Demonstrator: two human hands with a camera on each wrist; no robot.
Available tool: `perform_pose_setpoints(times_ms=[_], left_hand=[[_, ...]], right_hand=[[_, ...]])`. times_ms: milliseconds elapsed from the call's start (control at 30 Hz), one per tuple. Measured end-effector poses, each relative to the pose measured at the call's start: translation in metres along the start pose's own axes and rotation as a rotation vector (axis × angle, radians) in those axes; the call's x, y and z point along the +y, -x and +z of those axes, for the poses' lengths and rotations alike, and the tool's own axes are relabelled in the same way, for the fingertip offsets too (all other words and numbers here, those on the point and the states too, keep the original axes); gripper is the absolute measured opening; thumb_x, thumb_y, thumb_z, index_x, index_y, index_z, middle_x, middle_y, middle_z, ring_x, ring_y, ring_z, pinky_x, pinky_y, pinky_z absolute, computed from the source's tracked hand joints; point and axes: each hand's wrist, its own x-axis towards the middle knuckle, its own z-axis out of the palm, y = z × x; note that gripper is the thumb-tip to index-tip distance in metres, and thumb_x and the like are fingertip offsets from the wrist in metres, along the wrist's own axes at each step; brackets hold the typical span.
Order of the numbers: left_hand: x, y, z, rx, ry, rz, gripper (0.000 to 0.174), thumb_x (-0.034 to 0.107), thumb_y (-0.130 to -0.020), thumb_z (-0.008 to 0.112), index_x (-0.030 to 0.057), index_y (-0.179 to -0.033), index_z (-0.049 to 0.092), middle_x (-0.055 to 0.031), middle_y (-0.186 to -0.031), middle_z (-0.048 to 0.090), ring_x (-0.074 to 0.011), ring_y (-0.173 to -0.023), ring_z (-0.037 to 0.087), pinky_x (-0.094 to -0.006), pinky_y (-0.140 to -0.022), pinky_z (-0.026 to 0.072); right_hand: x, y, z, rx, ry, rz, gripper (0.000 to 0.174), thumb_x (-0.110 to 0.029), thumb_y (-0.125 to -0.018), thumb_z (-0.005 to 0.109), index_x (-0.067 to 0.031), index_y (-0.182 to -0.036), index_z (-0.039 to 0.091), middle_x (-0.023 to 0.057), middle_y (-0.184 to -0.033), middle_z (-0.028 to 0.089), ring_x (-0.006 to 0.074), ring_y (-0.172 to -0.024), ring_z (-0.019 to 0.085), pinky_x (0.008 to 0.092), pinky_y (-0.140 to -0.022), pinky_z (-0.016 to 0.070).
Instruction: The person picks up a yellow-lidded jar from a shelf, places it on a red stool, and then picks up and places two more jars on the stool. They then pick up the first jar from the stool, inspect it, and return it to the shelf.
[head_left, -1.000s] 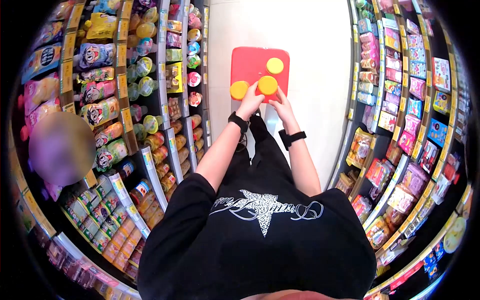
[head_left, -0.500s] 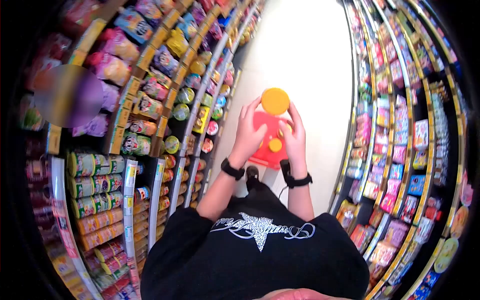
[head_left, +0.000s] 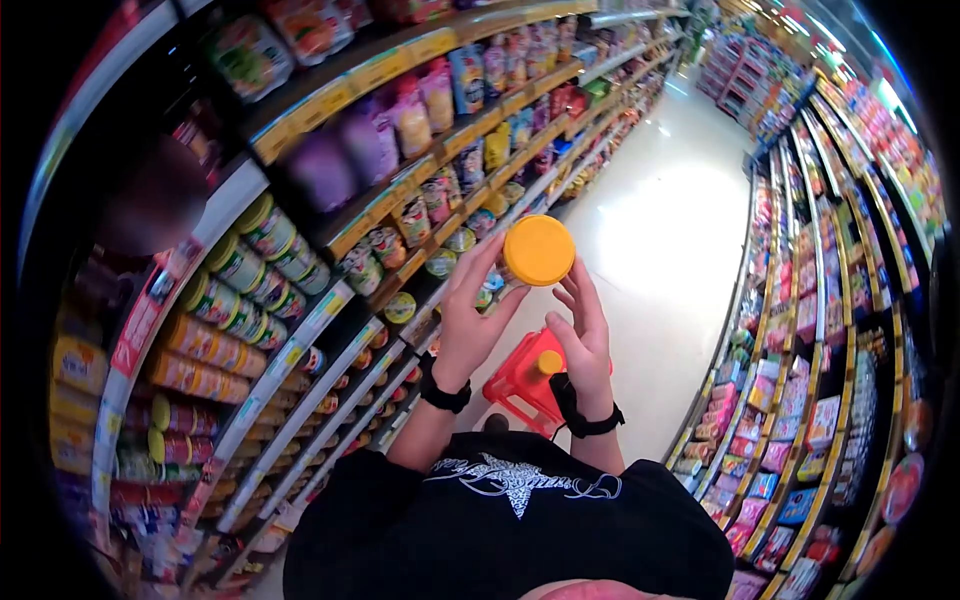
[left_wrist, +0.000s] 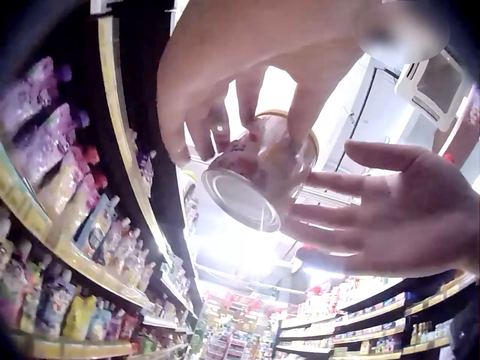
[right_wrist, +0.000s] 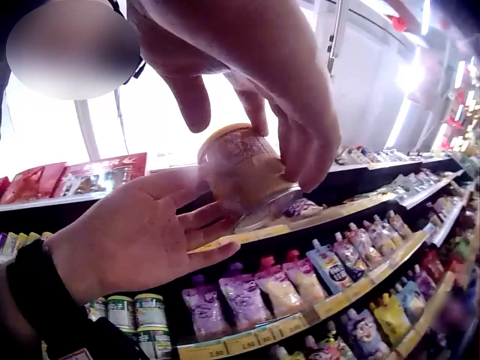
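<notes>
Between both hands is a see-through jar (left_wrist: pixel 262 169) with a yellow lid (head_left: pixel 540 250), raised in front of the chest. Its round metal base faces the camera in the left wrist view, and the jar looks tilted there. My left hand (head_left: pixel 470 320) holds it, fingers and thumb around its side. Straight fingers of my right hand (head_left: pixel 585 340) touch the opposite side, and the right thumb stands away from it. Below the hands is a red stool (head_left: pixel 525 400) with a yellow-lidded jar (head_left: pixel 548 363) on it, partly hidden by the right hand.
Shelves of pouches (right_wrist: pixel 281 289), cups and yellow-green-lidded cans (head_left: pixel 260 250) run close along the left. More shelves with small packets (head_left: pixel 800 300) line the right. A pale floor (head_left: pixel 670 230) stretches down the aisle between them.
Both hands have lifted the yellow-lidded jar off the stool toward the chest. The head view has tilted up and turned toward the left shelves, now showing the aisle's far end.
</notes>
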Motion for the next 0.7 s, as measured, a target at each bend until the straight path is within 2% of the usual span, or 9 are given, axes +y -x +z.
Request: perform_pose_setpoints(times_ms=[67, 200, 400, 467, 567, 700], left_hand=[[-0.002, 0.005, -0.02, 0.111, 0.008, 0.003, 0.064, 0.009, -0.076, 0.075, 0.0047, -0.135, 0.049, -0.0153, -0.129, 0.055, -0.0291, -0.118, 0.055, -0.0368, -0.1, 0.0421], [-0.002, 0.021, -0.069, 0.247, -0.068, -0.009, 0.068, 0.012, -0.073, 0.078, 0.0045, -0.135, 0.049, -0.0157, -0.128, 0.055, -0.0284, -0.115, 0.056, -0.0364, -0.097, 0.0442], [0.003, 0.053, -0.155, 0.467, -0.187, -0.017, 0.066, 0.009, -0.074, 0.076, -0.0002, -0.134, 0.048, -0.0176, -0.127, 0.055, -0.0286, -0.112, 0.058, -0.0356, -0.094, 0.0465], [0.005, 0.066, -0.186, 0.524, -0.312, -0.01, 0.065, 0.009, -0.075, 0.076, -0.0008, -0.133, 0.049, -0.0178, -0.126, 0.055, -0.029, -0.112, 0.058, -0.0361, -0.094, 0.0464], [0.007, 0.086, -0.224, 0.608, -0.397, -0.039, 0.063, 0.011, -0.076, 0.075, -0.001, -0.132, 0.05, -0.0187, -0.126, 0.055, -0.0304, -0.113, 0.057, -0.0365, -0.094, 0.0453], [0.01, 0.109, -0.272, 0.692, -0.558, -0.01, 0.064, 0.012, -0.074, 0.077, 0.0, -0.131, 0.051, -0.0168, -0.122, 0.055, -0.0298, -0.111, 0.056, -0.037, -0.092, 0.046]], right_hand=[[-0.003, -0.001, 0.022, -0.076, -0.025, -0.037, 0.069, -0.006, -0.082, 0.057, -0.0042, -0.146, 0.03, 0.0152, -0.142, 0.039, 0.0266, -0.131, 0.039, 0.04, -0.105, 0.0335], [-0.001, -0.005, 0.069, -0.167, -0.031, -0.097, 0.066, -0.004, -0.082, 0.059, -0.0029, -0.144, 0.035, 0.0151, -0.141, 0.039, 0.026, -0.128, 0.042, 0.0381, -0.101, 0.037], [-0.006, -0.007, 0.156, -0.421, -0.136, -0.132, 0.065, -0.006, -0.083, 0.059, -0.0014, -0.143, 0.035, 0.0155, -0.14, 0.039, 0.0258, -0.126, 0.042, 0.0376, -0.102, 0.0351], [-0.003, -0.002, 0.188, -0.507, -0.152, -0.161, 0.071, -0.008, -0.083, 0.06, -0.0019, -0.146, 0.029, 0.0164, -0.145, 0.035, 0.0269, -0.132, 0.037, 0.0382, -0.105, 0.0319], [-0.008, 0.009, 0.235, -0.624, -0.217, -0.133, 0.076, -0.008, -0.083, 0.06, -0.0037, -0.149, 0.022, 0.0165, -0.15, 0.028, 0.0282, -0.138, 0.029, 0.0399, -0.106, 0.0321], [-0.017, 0.022, 0.283, -0.737, -0.272, -0.091, 0.078, -0.006, -0.083, 0.061, -0.004, -0.15, 0.02, 0.0166, -0.149, 0.03, 0.0279, -0.136, 0.034, 0.0402, -0.105, 0.0332]])
